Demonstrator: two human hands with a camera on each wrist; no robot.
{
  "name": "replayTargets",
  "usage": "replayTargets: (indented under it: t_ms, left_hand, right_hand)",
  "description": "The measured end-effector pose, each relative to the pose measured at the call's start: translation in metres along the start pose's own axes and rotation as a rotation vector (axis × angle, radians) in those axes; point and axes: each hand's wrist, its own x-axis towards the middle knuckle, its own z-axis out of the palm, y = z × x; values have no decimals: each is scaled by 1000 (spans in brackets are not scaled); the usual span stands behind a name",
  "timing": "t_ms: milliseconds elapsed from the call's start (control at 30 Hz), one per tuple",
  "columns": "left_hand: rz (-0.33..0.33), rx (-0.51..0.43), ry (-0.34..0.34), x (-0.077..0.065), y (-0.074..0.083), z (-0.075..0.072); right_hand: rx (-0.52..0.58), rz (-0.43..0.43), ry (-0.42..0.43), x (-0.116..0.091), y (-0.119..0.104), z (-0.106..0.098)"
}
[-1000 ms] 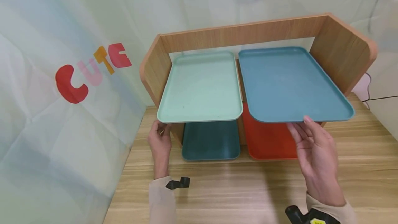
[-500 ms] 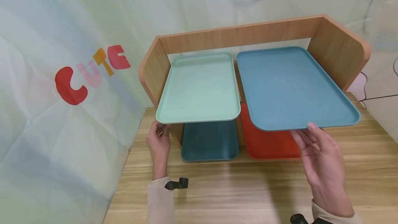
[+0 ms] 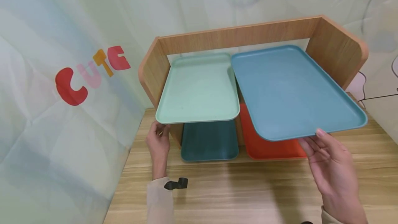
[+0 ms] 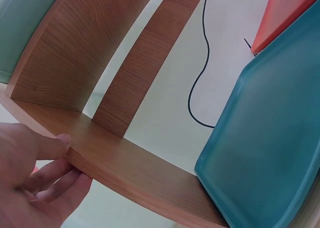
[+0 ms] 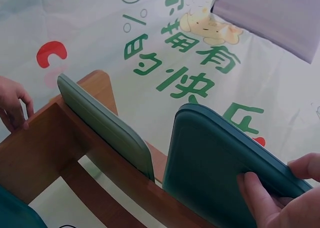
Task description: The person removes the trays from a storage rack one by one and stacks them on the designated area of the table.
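Gripping a dark teal tray [image 5: 207, 155] by its edge with the right hand [image 5: 292, 203], close beside a pale green tray [image 5: 107, 125] resting on a wooden rack [image 5: 47, 155]. Holding the rack's edge at far left with the left hand [image 5: 11, 97]. Showing part of a second teal piece [image 5: 15, 213] at lower left. Set against a pale sheet [image 5: 92, 47] bearing green characters [image 5: 135, 46], a red shape [image 5: 44, 55] and a cartoon figure [image 5: 205, 25].

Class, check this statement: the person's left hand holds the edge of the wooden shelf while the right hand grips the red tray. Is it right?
Not quite: the head view shows the right hand gripping the blue tray, not the red tray. The left hand does hold the edge of the wooden shelf.
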Motion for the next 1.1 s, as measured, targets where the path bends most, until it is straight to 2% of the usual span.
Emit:
replayTargets:
  t_ms: [167,300,367,533,567,633,767,900,1100]
  left_hand:
    - [1,-19,-10,0,0,-1]
    - [-2,-60,-12,1,1,-1]
    - [-1,-70,-11,0,6,-2]
    - [-2,-49,-20,0,8,-3]
    - [-3,-46,-22,1,3,-2]
    - [0,-36,-20,1,3,-3]
    - [-1,-25,-20,0,3,-4]
    - [-5,-34,-23,0,3,-4]
    - [-11,-41,-19,1,4,-5]
  right_hand:
    - [7,24,-67,-3,-5,-2]
    - [-29,38,-75,-6,-9,-2]
    - [-39,47,-77,-8,-11,-3]
    - [-56,66,-87,-10,-15,-4]
    - [-54,69,-92,-10,-16,-4]
    - [-55,75,-103,-11,-17,-5]
    - [-20,94,-132,-11,-20,-8]
    - [17,122,-165,-11,-24,-12]
    - [5,156,-199,-9,-28,-14]
